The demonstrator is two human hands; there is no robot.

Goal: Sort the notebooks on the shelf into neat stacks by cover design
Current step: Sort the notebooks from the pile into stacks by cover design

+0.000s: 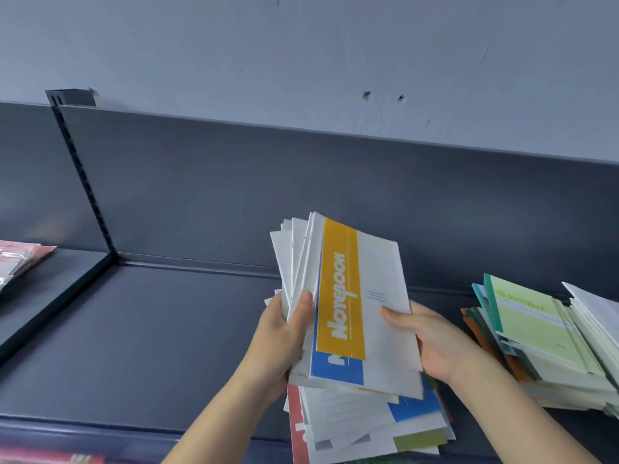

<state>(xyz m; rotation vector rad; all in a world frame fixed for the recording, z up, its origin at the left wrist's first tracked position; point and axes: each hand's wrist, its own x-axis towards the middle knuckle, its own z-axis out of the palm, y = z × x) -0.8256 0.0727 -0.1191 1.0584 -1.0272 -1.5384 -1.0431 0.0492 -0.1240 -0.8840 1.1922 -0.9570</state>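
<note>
I hold a fanned bundle of white notebooks above the dark shelf [140, 329]. On top lies a notebook with a yellow "Notebook" band [341, 296]; under it one with a blue band [335, 370] peeks out. My left hand [281, 343] grips the bundle's left edge, thumb over several white covers. My right hand [432, 339] holds the right edge, thumb on the yellow-band notebook's white cover. Below the bundle a messy pile [368, 426] lies on the shelf, with red, blue and green covers showing.
A loose stack of green-covered notebooks [532, 326] sits at the right, with orange covers beneath and white ones [596, 313] beside it. Red packaged items [20, 259] lie on the neighbouring shelf at far left. A slotted upright [83, 182] divides the shelves.
</note>
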